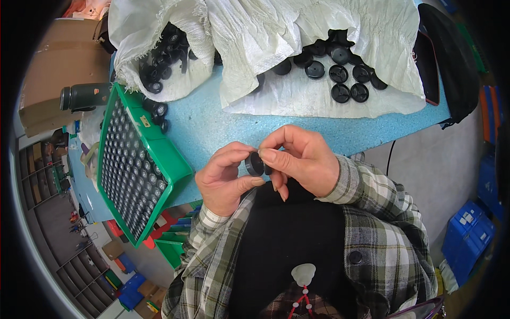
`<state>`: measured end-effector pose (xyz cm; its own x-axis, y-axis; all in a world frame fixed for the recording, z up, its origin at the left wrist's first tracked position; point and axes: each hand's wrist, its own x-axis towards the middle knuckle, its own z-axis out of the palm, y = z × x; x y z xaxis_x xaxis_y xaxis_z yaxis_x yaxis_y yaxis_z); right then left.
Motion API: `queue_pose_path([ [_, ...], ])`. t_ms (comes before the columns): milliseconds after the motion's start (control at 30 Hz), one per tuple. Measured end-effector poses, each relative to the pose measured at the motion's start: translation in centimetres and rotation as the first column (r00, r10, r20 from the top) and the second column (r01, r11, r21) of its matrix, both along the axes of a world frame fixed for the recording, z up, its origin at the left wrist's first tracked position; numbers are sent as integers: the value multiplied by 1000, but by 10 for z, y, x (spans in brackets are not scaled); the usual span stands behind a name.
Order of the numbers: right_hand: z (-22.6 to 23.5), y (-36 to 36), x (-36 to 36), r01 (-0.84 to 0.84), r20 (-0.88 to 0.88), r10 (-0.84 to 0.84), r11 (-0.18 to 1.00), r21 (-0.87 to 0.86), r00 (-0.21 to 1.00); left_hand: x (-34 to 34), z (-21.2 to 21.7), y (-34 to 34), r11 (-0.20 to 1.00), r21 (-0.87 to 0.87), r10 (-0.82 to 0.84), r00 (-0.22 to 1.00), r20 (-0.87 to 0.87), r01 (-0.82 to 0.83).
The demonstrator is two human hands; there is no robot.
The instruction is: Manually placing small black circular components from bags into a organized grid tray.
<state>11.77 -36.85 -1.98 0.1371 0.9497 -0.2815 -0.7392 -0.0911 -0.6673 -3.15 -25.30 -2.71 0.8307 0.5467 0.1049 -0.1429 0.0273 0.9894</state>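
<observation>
Over the near edge of the blue table, my left hand grips a black round plastic part by its rim, between thumb and fingers. The part stands on edge, with a smaller black piece showing on its right side. My right hand is closed in a pinch at the top right of the same part, thumb and forefinger together. Whether the fingers hold a separate small piece there is hidden. To the left, a green tray holds rows of small black round parts with pale centres.
A white woven sack at the back spills several black discs. Another open sack at the back left holds small black parts. A dark bottle lies beside the tray. Blue table surface shows between. Blue bins stand at right.
</observation>
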Motion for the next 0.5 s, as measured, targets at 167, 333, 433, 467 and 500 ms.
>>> queue_pose_path([
  [167, 0, 0, -1, -24, 14, 25, 1000, -14, 1000, 0, -2, -1, 998, 67, 13, 1000, -6, -13],
  [333, -1, 0, -3, -21, 23, 22, 999, -35, 999, 1, 1, -2, 990, 140, 26, 999, -20, -23],
  [433, -1, 0, -4, -6, 22, 7, 999, -38, 1000, -1, 1, -1, 983, 182, 25, 999, -36, -18],
  [467, -1, 1, -4, 5, 18, -5, 999, -38, 1000, -2, 0, -1, 979, 203, 24, 999, -43, -14],
  [500, -1, 1, -5, 17, 14, -17, 999, -38, 1000, -2, 0, 0, 979, 203, 23, 999, -44, -14],
])
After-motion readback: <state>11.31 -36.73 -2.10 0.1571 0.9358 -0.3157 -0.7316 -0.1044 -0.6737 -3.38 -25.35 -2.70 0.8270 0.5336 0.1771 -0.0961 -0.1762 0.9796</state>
